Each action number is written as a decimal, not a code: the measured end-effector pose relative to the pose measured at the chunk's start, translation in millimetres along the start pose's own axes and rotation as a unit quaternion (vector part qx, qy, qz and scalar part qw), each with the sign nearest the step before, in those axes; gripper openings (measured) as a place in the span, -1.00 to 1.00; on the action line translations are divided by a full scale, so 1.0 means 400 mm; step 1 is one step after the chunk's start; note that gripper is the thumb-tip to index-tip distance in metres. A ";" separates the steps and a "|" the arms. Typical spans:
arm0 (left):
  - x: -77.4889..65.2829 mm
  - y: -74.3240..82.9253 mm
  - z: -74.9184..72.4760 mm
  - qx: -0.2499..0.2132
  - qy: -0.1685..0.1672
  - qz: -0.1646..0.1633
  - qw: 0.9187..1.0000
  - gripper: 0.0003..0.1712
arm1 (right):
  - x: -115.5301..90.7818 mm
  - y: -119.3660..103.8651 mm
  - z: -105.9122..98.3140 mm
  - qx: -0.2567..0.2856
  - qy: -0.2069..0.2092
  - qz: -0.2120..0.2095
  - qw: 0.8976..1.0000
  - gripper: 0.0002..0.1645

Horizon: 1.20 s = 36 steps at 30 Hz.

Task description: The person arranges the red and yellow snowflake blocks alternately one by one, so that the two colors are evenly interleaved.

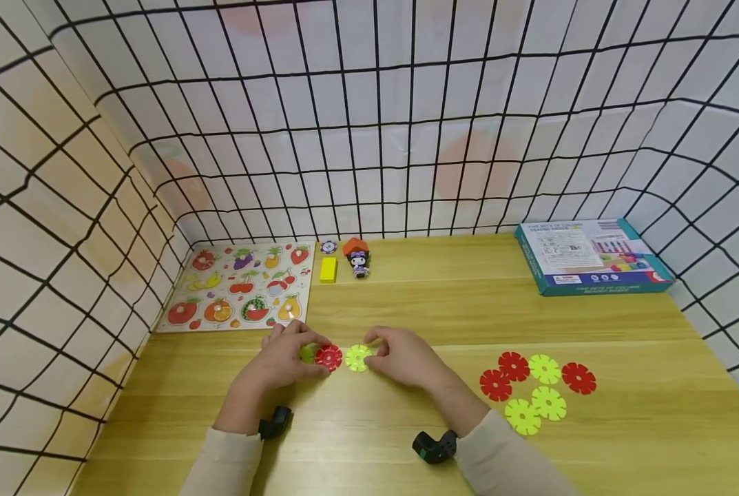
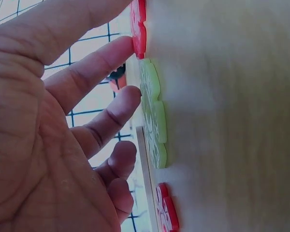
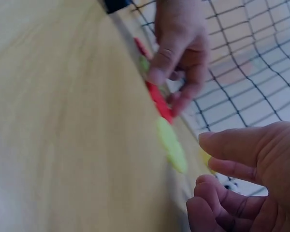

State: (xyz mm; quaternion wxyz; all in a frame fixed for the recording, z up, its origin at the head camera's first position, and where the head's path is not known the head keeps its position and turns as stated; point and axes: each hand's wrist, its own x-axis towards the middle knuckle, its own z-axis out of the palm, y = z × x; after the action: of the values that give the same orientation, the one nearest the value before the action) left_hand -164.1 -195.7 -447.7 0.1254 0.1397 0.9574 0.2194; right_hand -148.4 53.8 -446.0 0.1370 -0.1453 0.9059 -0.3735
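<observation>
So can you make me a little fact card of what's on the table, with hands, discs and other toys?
Left hand: thumb and index finger at a red disc
Right hand: beside a yellow-green disc
Also near left hand: another yellow-green disc, another red disc
Scattered discs: three red, three yellow-green, on the right
Back left: fruit board
Back middle: yellow block, small figure
Back right: box
</observation>
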 end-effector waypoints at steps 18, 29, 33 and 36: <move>0.061 0.108 0.036 0.018 -0.013 0.151 0.988 -0.43 | -0.182 0.146 -0.209 -0.022 -0.006 0.018 1.000 -0.59; 0.062 0.106 0.040 0.025 -0.028 0.144 0.989 -0.53 | -0.264 0.267 -0.262 -0.123 -0.036 0.019 0.992 -0.45; 0.063 0.108 0.040 0.019 -0.026 0.142 0.989 -0.53 | -0.273 0.269 -0.268 -0.127 -0.041 0.027 0.991 -0.44; 0.061 0.109 0.041 0.016 -0.029 0.136 0.990 -0.53 | -0.275 0.270 -0.266 -0.124 -0.048 0.034 0.991 -0.44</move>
State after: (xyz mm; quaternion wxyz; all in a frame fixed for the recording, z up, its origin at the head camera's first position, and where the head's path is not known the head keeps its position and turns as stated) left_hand -172.7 -143.8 -446.8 0.1194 0.2769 0.9289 0.2149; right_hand -102.6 235.0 -435.5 0.1735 -0.1480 0.9419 -0.2466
